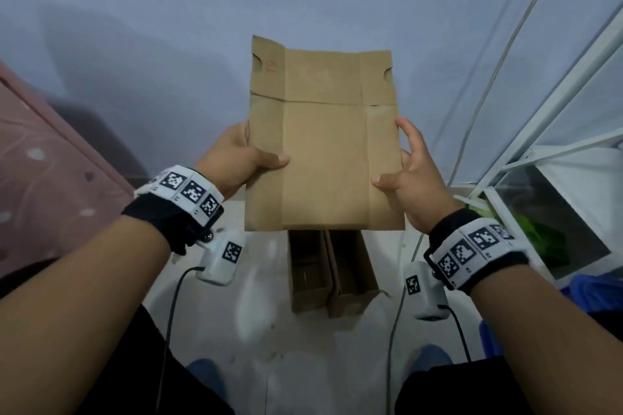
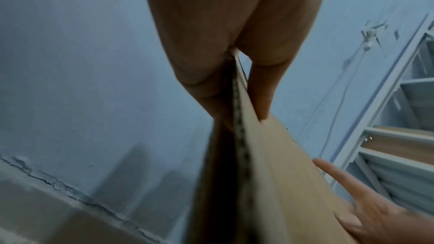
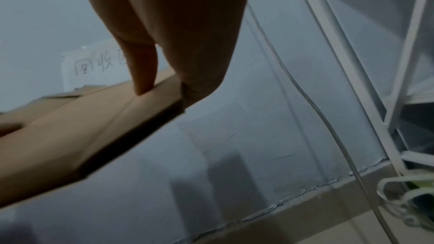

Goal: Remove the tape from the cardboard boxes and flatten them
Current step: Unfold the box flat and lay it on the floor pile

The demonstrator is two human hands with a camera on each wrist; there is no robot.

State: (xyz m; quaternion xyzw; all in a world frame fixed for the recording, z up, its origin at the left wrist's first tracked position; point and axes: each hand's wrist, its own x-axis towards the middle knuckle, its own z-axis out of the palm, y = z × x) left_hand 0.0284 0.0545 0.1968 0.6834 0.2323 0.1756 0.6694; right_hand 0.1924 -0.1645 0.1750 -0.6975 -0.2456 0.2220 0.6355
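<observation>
A flattened brown cardboard box point(image 1: 323, 152) is held upright in the air in front of a pale blue wall. My left hand point(image 1: 242, 158) grips its left edge, thumb across the front face and fingers behind; the left wrist view shows that edge point(image 2: 277, 173) pinched in the hand point(image 2: 211, 44). My right hand point(image 1: 408, 175) holds the right edge, with the thumb pressing the front face and two fingers spread along the edge. In the right wrist view the thumb point(image 3: 143, 73) bears down on the cardboard point(image 3: 82, 127). No tape shows on the front face.
Two open cardboard boxes point(image 1: 310, 273) point(image 1: 354, 273) stand side by side on the pale floor below the held one. Pink bedding point(image 1: 40, 178) lies at the left. A white metal rack point(image 1: 546, 158) and a hanging cable point(image 1: 485, 94) are at the right.
</observation>
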